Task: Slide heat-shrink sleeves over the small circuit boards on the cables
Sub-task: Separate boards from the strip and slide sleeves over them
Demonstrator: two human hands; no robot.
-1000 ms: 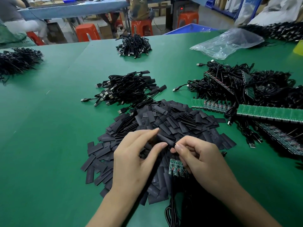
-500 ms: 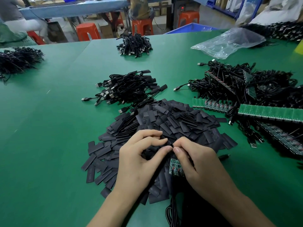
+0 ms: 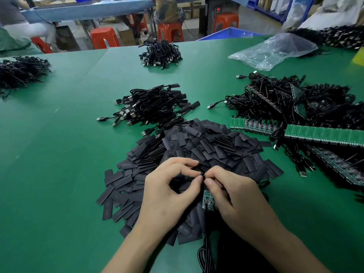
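The left hand (image 3: 171, 192) has curled in, pinching a sleeve (image 3: 197, 169) up against the right hand (image 3: 236, 196) gripping the board (image 3: 208, 200), at the pile's (image 3: 206, 146) 6 o'clock, so sliding on looks close.

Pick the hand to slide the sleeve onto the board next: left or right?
Left, probably. The left hand pinches a black sleeve at the tip of the green board; the right hand grips that board, cables trailing below, so it is busy steadying.
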